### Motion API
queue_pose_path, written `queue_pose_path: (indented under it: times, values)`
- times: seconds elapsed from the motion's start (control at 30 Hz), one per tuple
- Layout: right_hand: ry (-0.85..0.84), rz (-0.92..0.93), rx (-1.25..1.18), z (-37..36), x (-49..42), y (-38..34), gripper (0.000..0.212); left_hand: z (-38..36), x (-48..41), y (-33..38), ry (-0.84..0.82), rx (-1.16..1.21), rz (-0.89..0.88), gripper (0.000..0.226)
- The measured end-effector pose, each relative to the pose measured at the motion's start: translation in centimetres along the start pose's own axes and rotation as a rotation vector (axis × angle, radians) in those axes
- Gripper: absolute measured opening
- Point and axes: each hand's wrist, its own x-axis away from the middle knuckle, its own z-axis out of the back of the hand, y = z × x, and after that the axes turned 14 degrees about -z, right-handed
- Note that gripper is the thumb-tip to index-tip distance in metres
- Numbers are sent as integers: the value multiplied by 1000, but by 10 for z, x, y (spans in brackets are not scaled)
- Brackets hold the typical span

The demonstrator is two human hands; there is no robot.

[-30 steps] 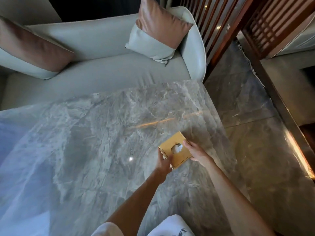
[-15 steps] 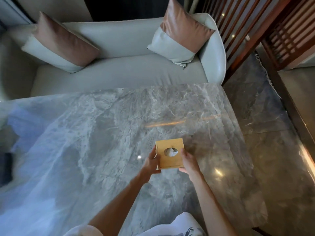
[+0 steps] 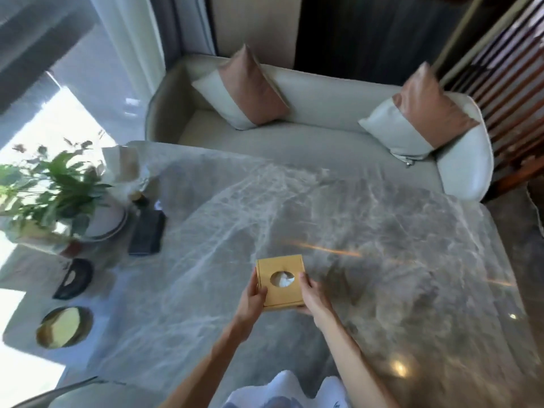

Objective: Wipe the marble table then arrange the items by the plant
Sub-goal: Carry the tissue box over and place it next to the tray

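Now swung leftward with square tan tissue box (image 3: 280, 282) clasped in left hand (image 3: 252, 298) and right hand (image 3: 312, 298), nearing leafy green plant (image 3: 50, 187).

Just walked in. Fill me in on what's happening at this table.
A person holds a gold tissue box in both hands, left hand and right hand on its sides, over the middle of the marble table. At the table's left end, a plant stands with a dark case, a black dish and a gold bowl nearby.
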Motion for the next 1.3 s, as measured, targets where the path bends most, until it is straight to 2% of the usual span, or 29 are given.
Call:
queue_pose_path:
  times: [0.17, 0.37, 0.57, 0.67, 0.93, 1.03, 1.13, 1.3]
  values:
    - [-2, 35, 145, -95, 23, -16, 43, 96, 9, -11, 102, 59, 11, 62]
    - [-54, 58, 248, -169, 37, -34, 46, 164, 14, -9, 214, 96, 10, 65]
    - [-126, 70, 376, -229, 34, -58, 41, 206, 21, -12, 416, 140, 2, 73]
    - [-160, 74, 493, -267, 28, -71, 32, 226, 23, -17, 545, 183, 18, 66]
    - [-249, 192, 810, -369, 16, -91, 33, 287, 20, -43, 826, 295, 22, 62]
    - [-283, 273, 929, -402, 4, -100, 54, 305, 14, -50, 950, 310, 24, 62]
    - [-330, 338, 1011, -426, 3, -108, 49, 317, 6, -58, 1061, 355, 29, 63]
    - [-374, 397, 1150, -449, 2, -120, 47, 319, 2, -55, 1144, 436, 54, 64]
